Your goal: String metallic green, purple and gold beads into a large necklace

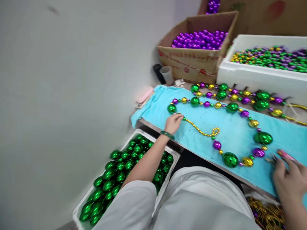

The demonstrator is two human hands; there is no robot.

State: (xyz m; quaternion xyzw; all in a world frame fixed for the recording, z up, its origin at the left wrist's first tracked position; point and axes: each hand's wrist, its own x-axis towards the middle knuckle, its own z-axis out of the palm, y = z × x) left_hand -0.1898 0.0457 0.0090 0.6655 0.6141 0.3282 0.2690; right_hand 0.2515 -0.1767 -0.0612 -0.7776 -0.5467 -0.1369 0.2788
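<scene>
A large bead necklace point(232, 108) of green, purple and gold balls lies in a loop on a turquoise towel point(192, 140). My left hand point(173, 124) pinches its strand at the left, where a green ball meets a run of small gold beads point(196, 127). That gold run ends in a small twisted loop. At the right edge of the towel, my right hand point(290, 179) has its fingers closed around a small tool point(284, 155) with a pink part and blurred metal tips; its exact kind is unclear.
Another bead strand point(246, 100) lies along the back. Behind stand a cardboard box point(189, 65) of purple beads and a white bin point(259, 78) of mixed beads. A white tray point(176, 159) of green balls sits lower left. Gold beads point(268, 214) lie below right. A cup point(167, 75) stands by the wall.
</scene>
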